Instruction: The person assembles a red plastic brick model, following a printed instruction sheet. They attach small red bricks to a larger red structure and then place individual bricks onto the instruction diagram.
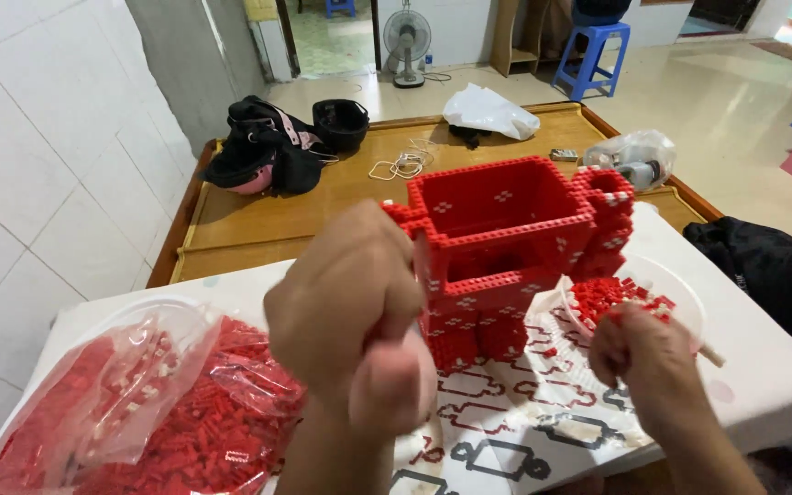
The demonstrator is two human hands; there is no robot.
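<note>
A hollow red brick structure (506, 247) with white studs stands on a printed paper sheet (524, 403) on the white table. My left hand (350, 312) is raised close to the camera, fingers closed, touching the structure's left side; what it holds is hidden. My right hand (643, 357) reaches with pinched fingers into a white bowl (680, 293) of small red bricks (607, 298) at the structure's right.
A clear plastic bag (139, 412) full of red bricks lies at the front left. Behind is a wooden table (258, 229) with a black bag (263, 147), white plastic bags (488, 110) and cords. A black garment (772, 266) lies right. A tiled wall stands left.
</note>
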